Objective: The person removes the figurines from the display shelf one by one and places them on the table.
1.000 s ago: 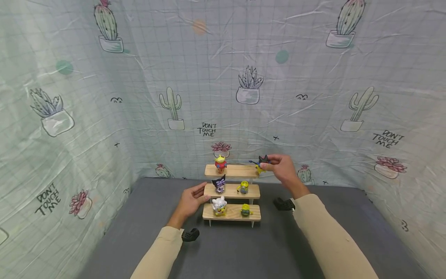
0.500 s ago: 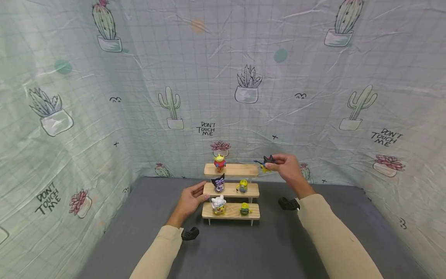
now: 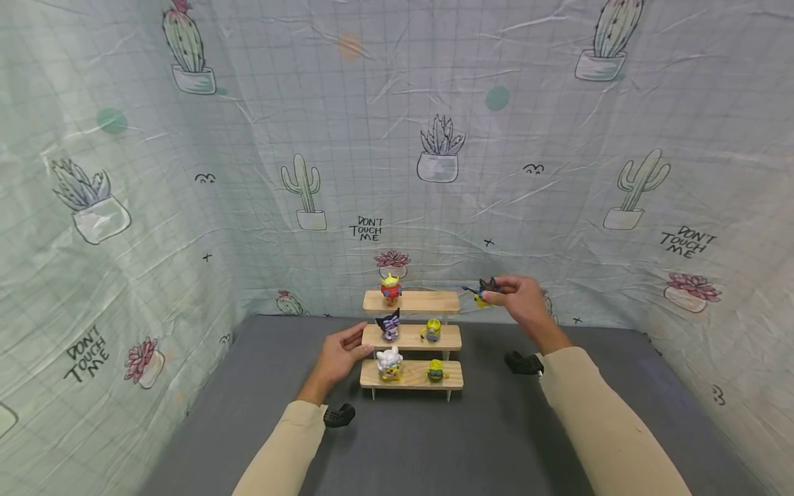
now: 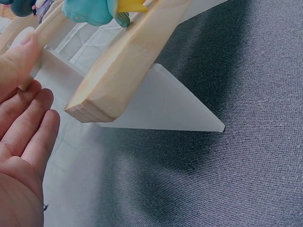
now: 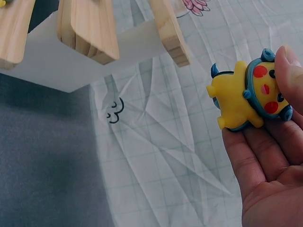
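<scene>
My right hand (image 3: 524, 303) pinches a small yellow figurine (image 3: 481, 297) in a dark, eared hood, in the air right of the top board. The right wrist view shows the figurine (image 5: 234, 99) with red cheeks and a blue-edged hood, between thumb and fingers. At the left, my left hand (image 3: 338, 355) grips the end of the middle board of a three-tier wooden display stand (image 3: 406, 375). Its thumb (image 4: 21, 59) lies along the board in the left wrist view, fingers underneath. On the top board a red-and-yellow figurine (image 3: 391, 291) stands at the left end.
The middle board carries a black-and-purple figurine (image 3: 389, 326) and a yellow one-eyed figurine (image 3: 432, 331). Below them stand a white fluffy figurine (image 3: 389, 364) and a yellow-green one (image 3: 436, 370). A cactus-print sheet (image 3: 248, 275) rises behind the grey table (image 3: 397, 448).
My right hand has carried the yellow hooded figurine rightward, from the top board's right end to open air beside it. The left hand stays on the stand.
</scene>
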Action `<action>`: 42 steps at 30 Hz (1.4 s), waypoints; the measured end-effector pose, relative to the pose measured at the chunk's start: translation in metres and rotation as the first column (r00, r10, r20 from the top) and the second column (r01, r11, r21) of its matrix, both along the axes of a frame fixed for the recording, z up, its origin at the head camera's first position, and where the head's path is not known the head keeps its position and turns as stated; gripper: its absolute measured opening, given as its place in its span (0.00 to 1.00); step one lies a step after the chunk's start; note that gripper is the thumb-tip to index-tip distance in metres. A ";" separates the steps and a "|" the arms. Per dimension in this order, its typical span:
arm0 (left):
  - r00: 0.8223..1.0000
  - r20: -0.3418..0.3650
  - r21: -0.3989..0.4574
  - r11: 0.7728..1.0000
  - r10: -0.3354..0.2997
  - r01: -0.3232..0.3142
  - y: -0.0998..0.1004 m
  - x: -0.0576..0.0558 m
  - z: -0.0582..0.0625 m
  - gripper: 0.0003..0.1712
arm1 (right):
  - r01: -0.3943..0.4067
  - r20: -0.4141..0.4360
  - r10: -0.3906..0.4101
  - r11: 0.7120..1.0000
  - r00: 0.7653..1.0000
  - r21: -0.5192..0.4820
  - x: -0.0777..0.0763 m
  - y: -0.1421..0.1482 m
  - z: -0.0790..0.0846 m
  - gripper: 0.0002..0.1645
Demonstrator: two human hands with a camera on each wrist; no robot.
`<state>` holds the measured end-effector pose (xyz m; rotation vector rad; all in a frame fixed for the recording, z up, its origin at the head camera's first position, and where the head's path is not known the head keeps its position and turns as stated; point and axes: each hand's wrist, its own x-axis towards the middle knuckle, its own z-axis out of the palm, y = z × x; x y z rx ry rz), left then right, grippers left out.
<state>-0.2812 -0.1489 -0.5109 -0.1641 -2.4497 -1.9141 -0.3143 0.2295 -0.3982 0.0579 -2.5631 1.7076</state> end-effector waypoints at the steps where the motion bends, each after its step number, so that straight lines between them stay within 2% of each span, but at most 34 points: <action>1: 1.000 0.001 0.001 1.000 -0.001 0.001 0.000 0.000 0.000 0.36 | -0.004 -0.004 0.004 1.000 1.000 0.002 0.000 0.002 0.000 0.25; 15: 1.000 0.002 -0.001 1.000 0.013 -0.013 0.001 0.001 0.001 0.36 | -0.009 0.010 0.009 0.999 1.000 -0.033 0.004 0.022 0.001 0.27; 23: 1.000 0.010 -0.008 1.000 0.011 -0.011 0.001 -0.001 0.000 0.36 | 0.004 0.021 -0.004 1.000 1.000 -0.012 0.005 0.031 0.001 0.28; 33: 1.000 0.008 0.005 1.000 0.023 -0.023 0.001 0.002 0.001 0.35 | 0.009 0.046 -0.010 1.000 0.999 0.026 0.009 0.042 -0.003 0.31; 42: 1.000 0.009 0.015 1.000 0.006 -0.006 0.002 0.000 0.002 0.36 | 0.035 0.069 -0.038 0.998 0.997 0.049 0.010 0.051 -0.004 0.34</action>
